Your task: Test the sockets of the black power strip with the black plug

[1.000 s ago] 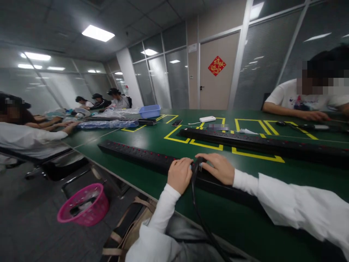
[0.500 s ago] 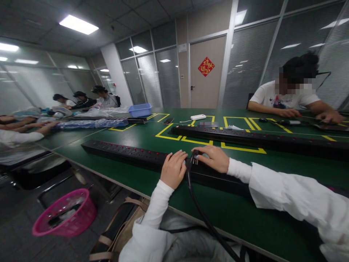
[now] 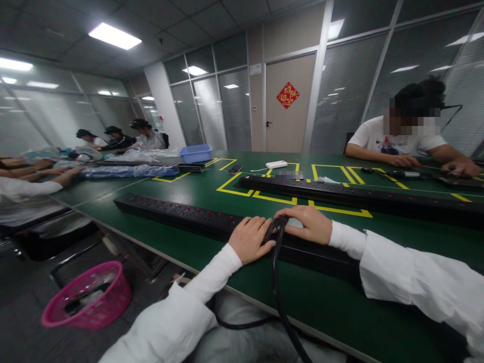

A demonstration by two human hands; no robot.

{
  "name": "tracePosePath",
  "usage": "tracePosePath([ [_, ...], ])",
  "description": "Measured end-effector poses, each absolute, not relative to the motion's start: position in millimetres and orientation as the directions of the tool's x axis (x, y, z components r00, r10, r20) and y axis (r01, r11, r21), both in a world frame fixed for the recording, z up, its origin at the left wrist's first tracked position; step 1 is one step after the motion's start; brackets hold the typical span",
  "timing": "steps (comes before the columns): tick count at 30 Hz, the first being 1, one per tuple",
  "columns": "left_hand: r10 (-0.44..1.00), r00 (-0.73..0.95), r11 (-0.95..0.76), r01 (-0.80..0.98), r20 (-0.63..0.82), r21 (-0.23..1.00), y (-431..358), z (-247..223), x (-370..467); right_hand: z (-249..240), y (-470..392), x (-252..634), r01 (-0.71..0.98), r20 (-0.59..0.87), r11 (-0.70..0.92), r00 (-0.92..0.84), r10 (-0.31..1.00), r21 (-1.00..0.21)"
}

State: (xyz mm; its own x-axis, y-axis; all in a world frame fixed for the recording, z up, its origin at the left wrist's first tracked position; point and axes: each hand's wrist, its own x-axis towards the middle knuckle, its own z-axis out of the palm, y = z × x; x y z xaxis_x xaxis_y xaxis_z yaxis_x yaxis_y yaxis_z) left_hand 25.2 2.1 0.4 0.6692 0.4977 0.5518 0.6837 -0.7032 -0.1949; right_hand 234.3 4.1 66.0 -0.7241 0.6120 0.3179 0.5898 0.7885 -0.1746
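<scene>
A long black power strip with a row of small red switches lies along the near side of the green table. My left hand is draped over the strip, fingers across its top and thumb toward the near side. Just right of it, my right hand pinches a black plug over the strip. From the plug, a thick black cable runs down past the table edge to my lap. Whether the plug's pins touch a socket is hidden.
A second black power strip lies farther back among yellow tape markings. A white device, a phone and a blue basket are beyond. A pink basket stands on the floor. A co-worker sits opposite; other people work at left.
The plug, its pins visible before, has turned and come lower in my right hand, slightly to the right. My left hand has shifted right along the strip, its thumb now near the plug.
</scene>
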Motion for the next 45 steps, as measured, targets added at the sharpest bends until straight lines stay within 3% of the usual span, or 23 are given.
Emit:
tracePosePath([
  [5, 0.409, 0.758, -0.754, 0.594, 0.508, -0.279, 13.7, -0.3, 21.2, 69.1, 0.7, 235.7, 0.607, 0.273, 0.763, -0.712, 0.647, -0.224],
  [11, 0.372, 0.751, -0.753, 0.588, 0.545, -0.296, 16.9, 0.2, 1.6, 75.3, 2.2, 209.3, 0.697, 0.226, 0.704, -0.671, 0.706, -0.132],
  [18, 0.512, 0.633, -0.705, 0.696, 0.581, -0.137, 5.7, 7.1, -18.3, 86.5, 7.7, 176.6, 0.692, 0.205, 0.712, -0.719, 0.664, 0.119],
  [24, 0.607, 0.534, -0.668, 0.744, 0.589, 0.014, -1.9, 14.5, -0.6, 86.6, 13.4, 180.7, 0.638, 0.185, 0.748, -0.769, 0.612, 0.18],
  [28, 0.634, 0.43, -0.61, 0.789, 0.643, 0.074, -3.7, 8.2, 9.5, 87.7, 16.3, 184.4, 0.591, 0.191, 0.794, -0.804, 0.564, 0.141],
  [32, 0.615, 0.438, -0.614, 0.788, 0.656, 0.05, -4.4, 3.9, 11.3, 85.3, 19.4, 188.7, 0.547, 0.179, 0.833, -0.83, 0.528, 0.079],
  [39, 0.581, 0.451, -0.62, 0.784, 0.677, 0.01, -3.4, 3.0, 8.9, 58.5, 21.6, 190.6, 0.471, 0.39, 0.877, -0.793, 0.468, -0.096],
  [45, 0.563, 0.438, -0.623, 0.782, 0.701, 0.013, -2.6, 0.2, 10.5, 49.4, 25.5, 188.7, 0.434, 0.436, 0.881, -0.767, 0.471, -0.189],
])
